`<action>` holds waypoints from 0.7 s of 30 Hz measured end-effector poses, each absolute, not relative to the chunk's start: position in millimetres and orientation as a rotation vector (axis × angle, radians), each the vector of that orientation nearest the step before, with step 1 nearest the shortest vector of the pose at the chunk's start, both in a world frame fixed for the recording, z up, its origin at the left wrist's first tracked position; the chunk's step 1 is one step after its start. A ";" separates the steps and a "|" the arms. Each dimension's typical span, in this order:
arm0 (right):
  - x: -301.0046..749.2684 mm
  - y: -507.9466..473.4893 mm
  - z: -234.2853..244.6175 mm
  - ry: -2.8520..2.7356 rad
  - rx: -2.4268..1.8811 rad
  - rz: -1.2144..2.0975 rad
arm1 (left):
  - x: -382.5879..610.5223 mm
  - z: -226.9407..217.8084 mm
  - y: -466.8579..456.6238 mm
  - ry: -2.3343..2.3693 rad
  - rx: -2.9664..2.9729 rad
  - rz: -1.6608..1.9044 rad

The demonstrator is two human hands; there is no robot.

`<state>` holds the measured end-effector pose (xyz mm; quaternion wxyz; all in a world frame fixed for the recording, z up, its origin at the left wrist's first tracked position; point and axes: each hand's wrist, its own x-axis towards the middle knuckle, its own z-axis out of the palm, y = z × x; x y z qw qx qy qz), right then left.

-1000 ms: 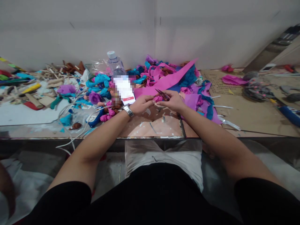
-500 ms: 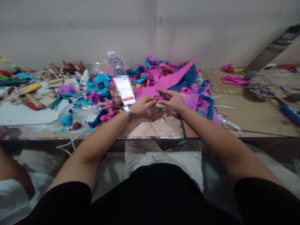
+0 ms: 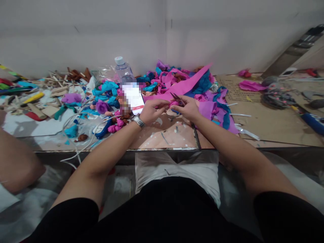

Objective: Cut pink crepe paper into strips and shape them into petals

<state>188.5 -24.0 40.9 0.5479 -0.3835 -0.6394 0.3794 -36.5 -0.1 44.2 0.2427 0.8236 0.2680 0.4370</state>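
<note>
Between my hands is a small crumpled pink crepe paper piece (image 3: 173,103), rolled like a flower. My left hand (image 3: 153,110), with a metal watch (image 3: 138,120) on the wrist, pinches it from the left with thumb and fingertips. My right hand (image 3: 189,107) is closed around scissors (image 3: 178,100), their dark blades pointing up and to the left. The right thumb also rests against the pink paper. Fingers hide the scissors' handles. A long pink crepe paper strip (image 3: 181,88) lies just behind both hands. Left of them, a lit phone (image 3: 134,98) leans on the pile.
Paper flowers and scraps (image 3: 111,89) pile up behind, near a water bottle (image 3: 123,70). Wood sticks and tools (image 3: 37,108) cover the left side. A white cable (image 3: 76,116) hangs over the edge. Cardboard (image 3: 243,125) lies right. Another person's arm (image 3: 17,155) is at the left.
My hands stay together with small finger shifts around the pink paper, and the scissors have tilted slightly. The other person's arm at the left has come further into view, over the table edge.
</note>
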 end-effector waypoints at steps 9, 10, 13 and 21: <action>186.7 -27.3 44.9 -1.506 -0.920 0.948 | -36.1 39.8 4.2 0.717 2.171 1.198; 185.9 -26.9 45.0 -1.499 -0.919 0.954 | -36.2 40.8 4.2 0.716 2.227 1.228; 182.4 -26.8 44.2 -1.450 -0.911 0.977 | -35.6 45.1 3.3 0.674 2.395 1.331; 177.7 -27.1 39.6 -1.378 -0.923 1.035 | -33.6 50.3 -1.7 0.584 2.534 1.432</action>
